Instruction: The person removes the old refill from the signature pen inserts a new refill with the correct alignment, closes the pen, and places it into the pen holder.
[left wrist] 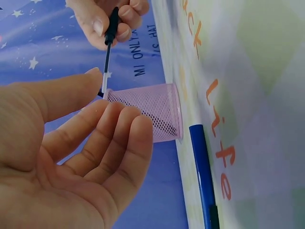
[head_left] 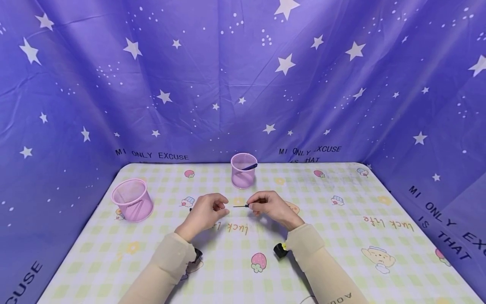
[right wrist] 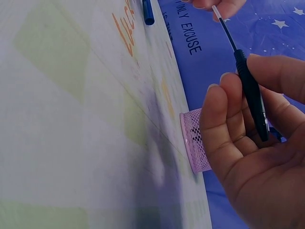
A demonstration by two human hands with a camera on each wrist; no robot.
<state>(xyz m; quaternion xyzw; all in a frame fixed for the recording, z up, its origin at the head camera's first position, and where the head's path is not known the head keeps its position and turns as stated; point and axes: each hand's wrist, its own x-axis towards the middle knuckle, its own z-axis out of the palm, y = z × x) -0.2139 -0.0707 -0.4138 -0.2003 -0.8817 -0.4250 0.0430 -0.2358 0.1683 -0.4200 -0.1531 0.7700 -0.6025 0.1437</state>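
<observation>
Desk (head_left: 228, 283), checked cover: first pink mesh cup (head_left: 243, 179) upright near far edge, one dark stick (head_left: 249, 167) leaning in it; second pink mesh cup (head_left: 133, 204) upright toward left edge. Cups total two. Right hand (head_left: 271, 207) pinches one slim black tool (right wrist: 249, 86) by its handle, raised above the desk, thin shaft pointing toward left hand (head_left: 206, 211). Left: fingers loosely curved, thumb apart, nothing held, fingertips near the shaft's pale tip. One blue tube (left wrist: 202, 164) lies on the desk near left hand.
</observation>
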